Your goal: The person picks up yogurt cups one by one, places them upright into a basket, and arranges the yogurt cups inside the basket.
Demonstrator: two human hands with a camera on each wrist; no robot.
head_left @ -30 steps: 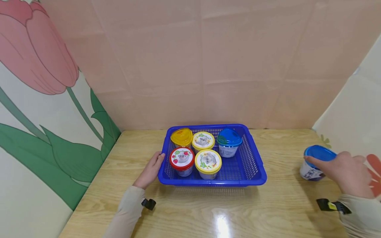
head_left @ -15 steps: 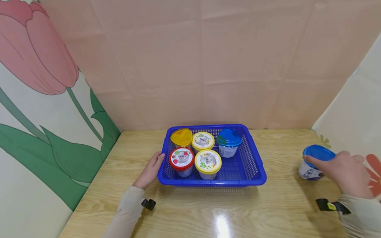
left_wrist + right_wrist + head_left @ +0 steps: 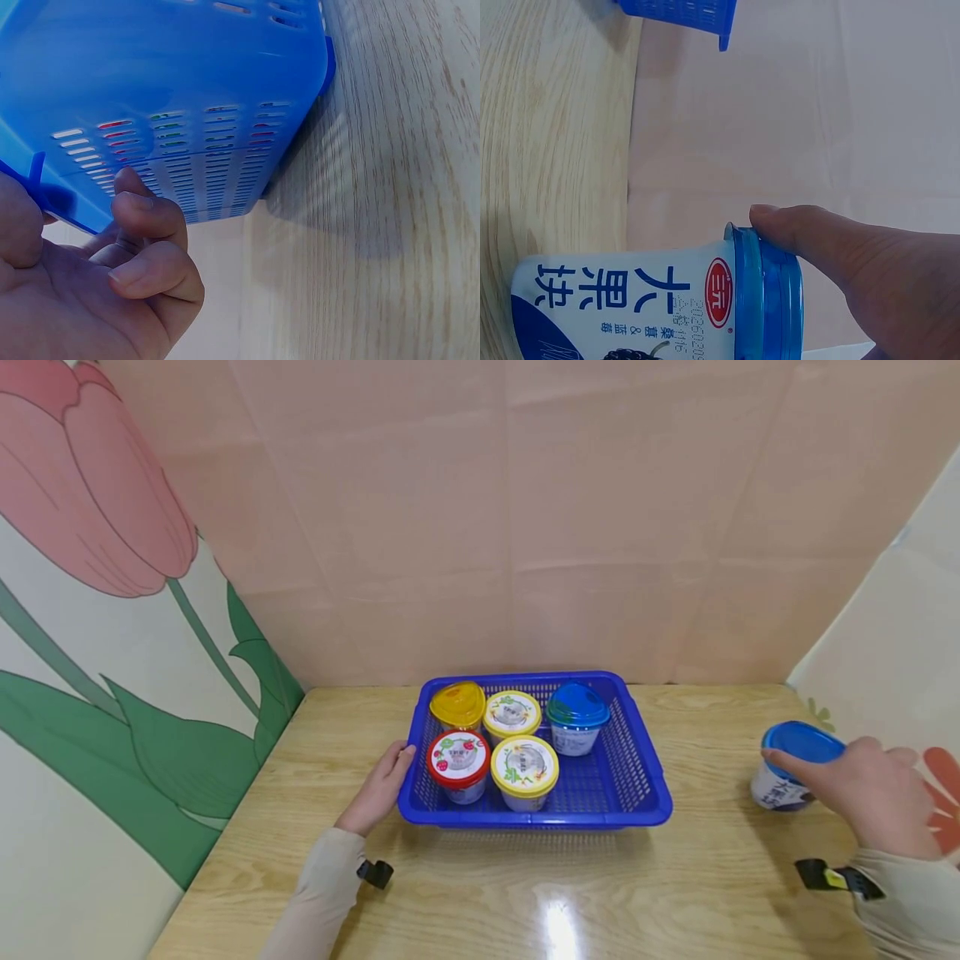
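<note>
My left hand [image 3: 380, 787] grips the left rim of a blue plastic basket [image 3: 536, 821], thumb by the rim and fingers curled against the outer wall in the left wrist view. At the far right of the table, my right hand [image 3: 879, 793] holds a yogurt cup [image 3: 630, 300] by its blue lid [image 3: 769, 300]. That cup stands upright, with dark lettering and a berry picture on its white side. In the right wrist view the thumb lies along the lid's edge; the other fingers are mostly hidden.
Inside the basket are a red-lidded cup [image 3: 458, 758], two cups with yellow-rimmed white lids [image 3: 525, 764], a cup with a domed yellow lid [image 3: 457, 703] and another blue-lidded cup [image 3: 576, 718]. A pink cloth wall [image 3: 510, 527] closes off the back of the wooden table [image 3: 480, 893].
The yogurt cup under my right hand has shifted very slightly left, and its lettering has turned a little. My left hand and the basket have stayed in place.
</note>
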